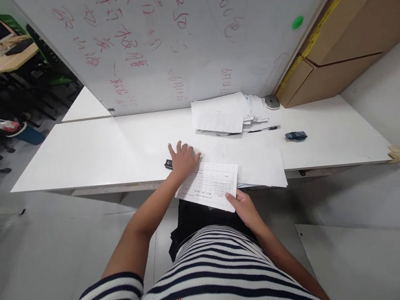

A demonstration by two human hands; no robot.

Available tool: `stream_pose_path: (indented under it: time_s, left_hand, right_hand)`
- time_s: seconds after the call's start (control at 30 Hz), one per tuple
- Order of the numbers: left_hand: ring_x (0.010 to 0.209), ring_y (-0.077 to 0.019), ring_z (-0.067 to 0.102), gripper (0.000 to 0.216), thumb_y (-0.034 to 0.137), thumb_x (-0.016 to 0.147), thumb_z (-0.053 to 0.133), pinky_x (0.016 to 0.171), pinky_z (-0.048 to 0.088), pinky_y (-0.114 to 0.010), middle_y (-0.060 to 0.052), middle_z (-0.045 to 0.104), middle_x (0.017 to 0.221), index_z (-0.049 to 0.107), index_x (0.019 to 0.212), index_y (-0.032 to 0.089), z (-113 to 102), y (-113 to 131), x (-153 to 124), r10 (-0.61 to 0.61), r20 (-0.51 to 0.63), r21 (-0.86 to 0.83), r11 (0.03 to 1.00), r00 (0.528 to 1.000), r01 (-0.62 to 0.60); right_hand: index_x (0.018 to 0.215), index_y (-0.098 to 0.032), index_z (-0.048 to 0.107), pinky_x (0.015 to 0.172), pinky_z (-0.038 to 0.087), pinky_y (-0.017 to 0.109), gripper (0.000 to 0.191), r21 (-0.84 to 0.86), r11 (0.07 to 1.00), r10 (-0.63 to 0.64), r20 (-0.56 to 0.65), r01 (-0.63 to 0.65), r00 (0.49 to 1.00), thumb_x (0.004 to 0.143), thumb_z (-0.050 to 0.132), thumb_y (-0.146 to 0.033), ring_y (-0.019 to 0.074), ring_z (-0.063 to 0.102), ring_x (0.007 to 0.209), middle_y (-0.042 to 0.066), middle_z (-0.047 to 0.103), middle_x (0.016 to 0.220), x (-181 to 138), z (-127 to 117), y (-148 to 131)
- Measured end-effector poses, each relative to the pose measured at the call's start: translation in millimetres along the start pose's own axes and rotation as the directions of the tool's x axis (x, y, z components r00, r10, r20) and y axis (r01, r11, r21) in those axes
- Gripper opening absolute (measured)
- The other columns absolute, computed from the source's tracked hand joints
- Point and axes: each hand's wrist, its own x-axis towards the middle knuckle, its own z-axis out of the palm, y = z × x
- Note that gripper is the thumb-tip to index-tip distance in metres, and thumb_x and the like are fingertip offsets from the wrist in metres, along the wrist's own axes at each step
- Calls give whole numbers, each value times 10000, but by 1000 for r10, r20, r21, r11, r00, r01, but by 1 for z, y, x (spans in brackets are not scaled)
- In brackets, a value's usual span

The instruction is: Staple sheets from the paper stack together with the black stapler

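At the desk's [120, 147] 6 o'clock edge, the right hand [245, 207] pinches a printed form [210, 184] between thumb and fingers; the left hand [184, 159], fingers spread, lies at its 11 o'clock corner, a stapler [168, 164] jutting toward 9.

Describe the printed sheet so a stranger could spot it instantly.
Find the white table in front of the whiteboard. At the table's near edge, the right hand pinches a sheet near one corner. Rows of fine printed lines set it apart from the nearly blank sheets to its right.
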Motion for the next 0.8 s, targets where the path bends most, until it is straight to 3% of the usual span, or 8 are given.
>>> stream_pose_path:
  time_s: [0.07,0.13,0.23,0.3,0.4,0.53,0.7,0.8]
  left_hand:
    - [1339,-351,333,331,456,873,511,1137,11,-595,-132,605,1218,643,1028,195,-4,-2,2,-21,0,-25,999,1000,21]
    - [1246,-313,451,344,472,891,484,1114,214,-537,-115,636,1157,633,1036,197,-13,-5,4,-71,-19,-131,989,997,68]
    - [1093,-222,566,385,469,954,346,962,427,-380,-78,655,1105,605,1053,202,-27,-13,2,-144,-106,-388,917,984,93]
    - [1062,-190,580,404,445,976,282,915,447,-333,-60,658,1101,600,1061,210,-35,-24,-5,-144,-162,-456,888,976,55]
    - [1026,-209,587,383,448,952,354,924,419,-352,-57,688,1011,654,954,209,-37,-46,-17,-83,-148,-332,943,985,30]
    - [883,-204,616,482,436,957,304,857,428,-353,-48,700,815,674,750,208,-28,-71,-25,-175,-102,-273,952,979,141]
    - [872,-201,608,505,442,963,285,824,432,-350,-47,695,827,644,689,217,-20,-77,-24,-234,-129,-291,938,964,189]
    - [871,-201,604,451,424,960,325,843,428,-357,-45,686,816,633,700,220,-20,-77,-23,-216,-171,-294,942,961,160]
  right_hand:
    - [1114,-179,673,929,480,396,432,-10,1000,-3,-12,3,1000,817,624,-488,253,643,1034,85,706,1119,0,1,-2]
    - [1130,-175,658,738,533,355,454,-14,999,30,-3,-30,1000,822,601,-504,224,679,819,82,731,1022,-2,2,-4]
    - [1148,-163,631,459,440,278,483,-12,997,82,27,-81,996,828,570,-519,153,581,502,56,736,817,-5,3,-8]
    - [1134,-159,630,414,398,256,477,-6,996,85,33,-85,996,822,576,-515,135,545,456,41,721,748,-6,4,-8]
    - [1087,-156,649,414,405,251,454,5,997,81,8,-81,997,808,600,-511,127,542,457,39,714,740,-6,6,-7]
    - [1042,-157,670,431,431,252,426,140,990,34,-84,-22,996,791,640,-500,138,566,527,54,729,836,-8,3,-8]
    - [1077,-182,674,681,540,321,381,164,974,-117,-212,153,970,797,674,-441,217,662,845,70,721,1045,-24,-26,-23]
    - [1085,-178,669,562,524,316,398,134,975,-134,-266,174,954,813,650,-467,190,647,657,75,734,939,-29,-45,-29]
